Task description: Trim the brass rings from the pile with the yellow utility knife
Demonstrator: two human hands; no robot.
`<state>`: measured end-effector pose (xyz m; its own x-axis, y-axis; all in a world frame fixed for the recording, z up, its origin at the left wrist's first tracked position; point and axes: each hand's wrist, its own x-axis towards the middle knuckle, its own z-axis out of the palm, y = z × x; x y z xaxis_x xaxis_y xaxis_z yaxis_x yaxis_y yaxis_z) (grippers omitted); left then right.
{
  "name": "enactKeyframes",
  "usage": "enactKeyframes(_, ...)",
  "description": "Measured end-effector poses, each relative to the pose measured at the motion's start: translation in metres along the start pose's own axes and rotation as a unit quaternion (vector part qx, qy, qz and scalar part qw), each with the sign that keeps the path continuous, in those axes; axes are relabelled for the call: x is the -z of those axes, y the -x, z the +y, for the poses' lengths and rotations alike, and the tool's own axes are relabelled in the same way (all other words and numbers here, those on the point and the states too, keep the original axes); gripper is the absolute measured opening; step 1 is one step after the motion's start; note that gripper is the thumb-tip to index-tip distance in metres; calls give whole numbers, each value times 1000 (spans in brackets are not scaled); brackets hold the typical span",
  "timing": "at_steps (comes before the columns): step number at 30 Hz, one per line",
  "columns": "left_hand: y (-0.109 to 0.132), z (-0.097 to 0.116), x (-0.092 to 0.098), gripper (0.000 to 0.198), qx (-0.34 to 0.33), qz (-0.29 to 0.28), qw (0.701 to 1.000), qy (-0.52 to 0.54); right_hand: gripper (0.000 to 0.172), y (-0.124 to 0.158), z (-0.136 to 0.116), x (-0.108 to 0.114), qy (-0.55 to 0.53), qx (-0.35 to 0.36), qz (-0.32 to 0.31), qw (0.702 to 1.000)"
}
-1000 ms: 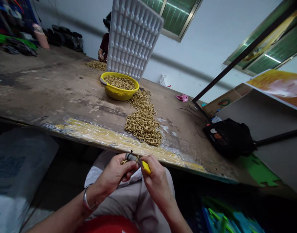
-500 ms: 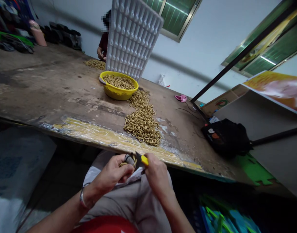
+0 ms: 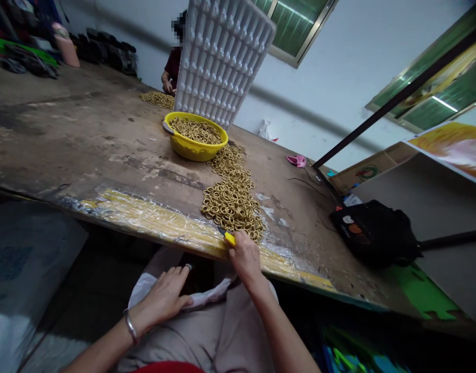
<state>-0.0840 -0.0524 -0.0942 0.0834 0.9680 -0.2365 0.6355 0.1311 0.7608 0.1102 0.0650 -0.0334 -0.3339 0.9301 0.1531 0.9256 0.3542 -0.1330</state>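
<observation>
My right hand [image 3: 246, 256] is closed around a yellow-handled knife [image 3: 229, 238], its dark blade pointing at the near edge of a heap of brass-coloured rings [image 3: 232, 204]. That heap spreads over the table close to its front edge. Below the table edge, my left hand [image 3: 166, 295] lies with its fingers stretched out and apart, nothing visible in it. It rests at the rim of an opened white bag [image 3: 212, 295] on my lap, whose inside is dark. A dark band is around one left fingertip.
A yellow basin [image 3: 195, 150] full of rings stands behind the heap, before an upright grey ribbed panel [image 3: 222, 62]. Beyond it a co-worker [image 3: 171, 70] sits at another ring pile [image 3: 156, 98]. A black bag [image 3: 374, 233] and a slanting dark pole [image 3: 378, 98] are on the right.
My left hand has let go of the rings it held and moved down-left to the bag, its fingers opening. My right hand has carried the knife up to the ring heap.
</observation>
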Motion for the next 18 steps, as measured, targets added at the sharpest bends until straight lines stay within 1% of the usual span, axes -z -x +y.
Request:
enactKeyframes(1,1,0,0,36,-10,4,1000,-14,10,-5,-1,-2,18,-8,-7,1000)
enactKeyframes(3,1,6,3,18,-29,10,999,7,8,-14,-1,-4,42,-24,-22,999)
enactKeyframes(4,-1,11,5,13,-36,9,998,43,8,-17,0,-4,47,-29,-29,998)
enactKeyframes(6,-7,22,10,16,-30,-9,988,154,8,-20,2,-2,41,-31,-40,998)
enactKeyframes(7,-10,28,12,18,-18,-23,975,218,9,-20,3,-1,32,-31,-42,998)
enactKeyframes(9,-17,38,15,19,7,-42,940,337,10,-15,5,2,-6,-26,-34,999)
enactKeyframes(11,-23,47,17,27,22,-44,901,432,13,-7,4,7,-82,-16,-11,996)
enactKeyframes(12,-25,50,18,32,28,-46,880,471,16,-1,3,10,-136,-10,-3,991)
enactKeyframes(13,-26,54,18,37,34,-55,859,508,18,5,1,14,-201,-5,-5,980)
enactKeyframes(15,-28,60,16,44,47,-85,814,572,24,17,-5,23,-337,-1,-33,941)
enactKeyframes(17,-27,64,13,43,46,-114,774,621,26,27,-11,33,-439,-1,-69,896)
enactKeyframes(18,-27,65,12,41,41,-121,756,642,26,32,-13,38,-470,-3,-78,879)
